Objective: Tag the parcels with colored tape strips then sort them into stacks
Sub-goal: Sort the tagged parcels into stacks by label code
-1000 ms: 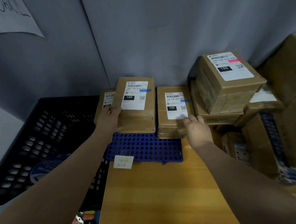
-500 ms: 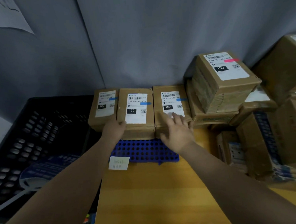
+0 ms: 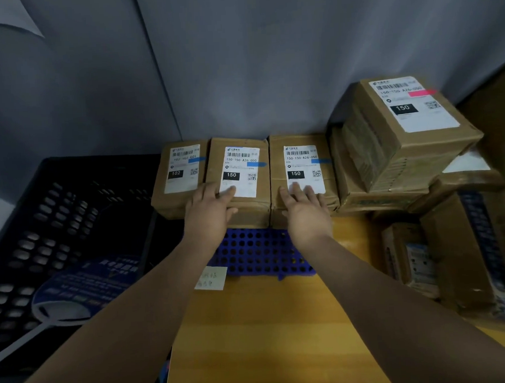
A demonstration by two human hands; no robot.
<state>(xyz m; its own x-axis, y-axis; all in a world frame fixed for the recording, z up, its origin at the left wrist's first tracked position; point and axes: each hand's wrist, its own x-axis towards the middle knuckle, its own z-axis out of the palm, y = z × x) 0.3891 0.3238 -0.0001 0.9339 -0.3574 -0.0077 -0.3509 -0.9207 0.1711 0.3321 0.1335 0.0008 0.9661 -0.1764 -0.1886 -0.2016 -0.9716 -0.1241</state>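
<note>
Three brown parcels with blue tape strips stand in a row on a blue perforated mat [image 3: 257, 255]: a left parcel marked 102 [image 3: 179, 177], a middle parcel marked 150 [image 3: 240, 177] and a right parcel marked 150 [image 3: 301, 174]. My left hand [image 3: 210, 211] rests flat on the near end of the middle parcel. With straight fingers, my right hand [image 3: 303, 210] presses on the near end of the right parcel. A larger parcel with a pink tape strip [image 3: 405, 124] sits tilted on top of another box at the right.
A black plastic crate [image 3: 58, 245] fills the left side. More brown boxes [image 3: 453, 254] are piled at the right on the wooden table [image 3: 267, 337]. A small paper note [image 3: 210, 278] lies at the mat's front edge. Grey fabric hangs behind.
The middle parcel, lifted a second ago in my left hand, now lies flat in the row. My right hand shifted from the right parcel's edge onto its top.
</note>
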